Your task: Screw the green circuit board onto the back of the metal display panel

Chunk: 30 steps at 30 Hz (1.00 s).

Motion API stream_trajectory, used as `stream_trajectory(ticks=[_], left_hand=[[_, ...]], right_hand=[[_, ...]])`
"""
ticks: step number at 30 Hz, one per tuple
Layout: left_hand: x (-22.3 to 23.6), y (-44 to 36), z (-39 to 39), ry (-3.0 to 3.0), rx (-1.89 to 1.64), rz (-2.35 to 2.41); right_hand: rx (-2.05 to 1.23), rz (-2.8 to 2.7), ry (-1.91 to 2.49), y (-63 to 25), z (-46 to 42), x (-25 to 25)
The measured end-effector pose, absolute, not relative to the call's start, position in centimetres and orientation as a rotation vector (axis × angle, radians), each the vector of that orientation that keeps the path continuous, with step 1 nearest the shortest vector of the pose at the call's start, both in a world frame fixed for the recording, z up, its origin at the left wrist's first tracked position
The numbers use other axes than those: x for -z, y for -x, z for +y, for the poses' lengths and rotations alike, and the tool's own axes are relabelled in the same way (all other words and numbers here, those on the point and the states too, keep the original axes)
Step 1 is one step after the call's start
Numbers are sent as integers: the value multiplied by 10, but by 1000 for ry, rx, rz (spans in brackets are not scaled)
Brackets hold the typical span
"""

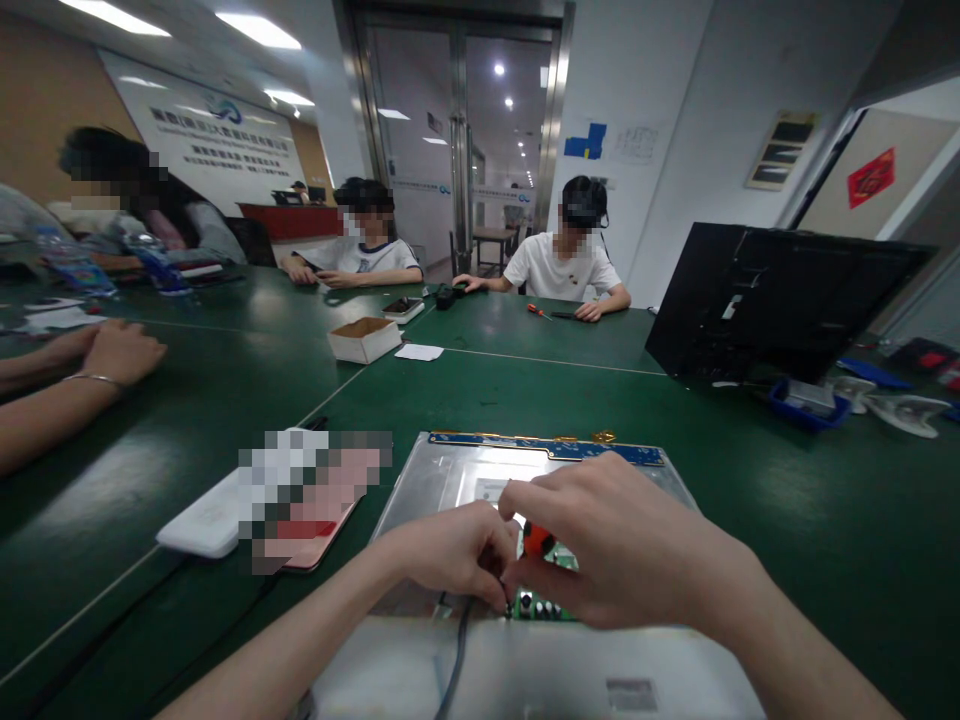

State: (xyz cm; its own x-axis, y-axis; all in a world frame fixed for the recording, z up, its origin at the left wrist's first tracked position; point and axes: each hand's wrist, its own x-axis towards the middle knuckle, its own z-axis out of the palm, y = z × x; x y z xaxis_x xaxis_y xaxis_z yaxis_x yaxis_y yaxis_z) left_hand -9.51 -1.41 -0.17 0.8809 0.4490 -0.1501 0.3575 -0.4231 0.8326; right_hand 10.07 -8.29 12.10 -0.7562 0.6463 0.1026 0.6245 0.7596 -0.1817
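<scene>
The green circuit board (551, 606) lies directly beneath the fingers of both hands, at the near part of a silvery metal panel (427, 490) on the table (525, 390). The right hand (622, 540) has its fingers curled around an orange-and-black handle (537, 540), whose lower end is hidden. The left hand (457, 550) has its fingers bent down at the board's near edge, close to the right hand's fingertips; whether they grip anything cannot be told. A dark cable (459, 655) runs from just below the left fingers across a pale panel (555, 670) nearer the wearer. Beyond the fingers, a blue strip board (540, 446) lines the metal panel's far edge. Left of the fingers are a white slab (199, 520) and a pink item (330, 545), partly pixelated. Farther out, beyond them, stands an open box (365, 342); to the far right are a black monitor (772, 300) and a blue tray (810, 410). Other people sit around the table.
</scene>
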Motion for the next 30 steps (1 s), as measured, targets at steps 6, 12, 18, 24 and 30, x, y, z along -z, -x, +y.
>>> stream_trajectory(ticks=[6,12,18,24,30], left_hand=[[1,95,-15,-1995,-91,589],[0,95,-14,-2025,-105,571],[0,95,-13,-2035,-106,567],[0,95,-15,-2021,-56,619],[5,98,-13,-2108,-53,653]], right_hand=[[-267,-2789,960,-102,-84,-124],[-162,-2782,1043,-99,-80,-120],[-235,-2787,972,-102,-82,-122],[-261,-2790,954,-102,-83,-122],[-156,-2788,992,-99,-81,-119]])
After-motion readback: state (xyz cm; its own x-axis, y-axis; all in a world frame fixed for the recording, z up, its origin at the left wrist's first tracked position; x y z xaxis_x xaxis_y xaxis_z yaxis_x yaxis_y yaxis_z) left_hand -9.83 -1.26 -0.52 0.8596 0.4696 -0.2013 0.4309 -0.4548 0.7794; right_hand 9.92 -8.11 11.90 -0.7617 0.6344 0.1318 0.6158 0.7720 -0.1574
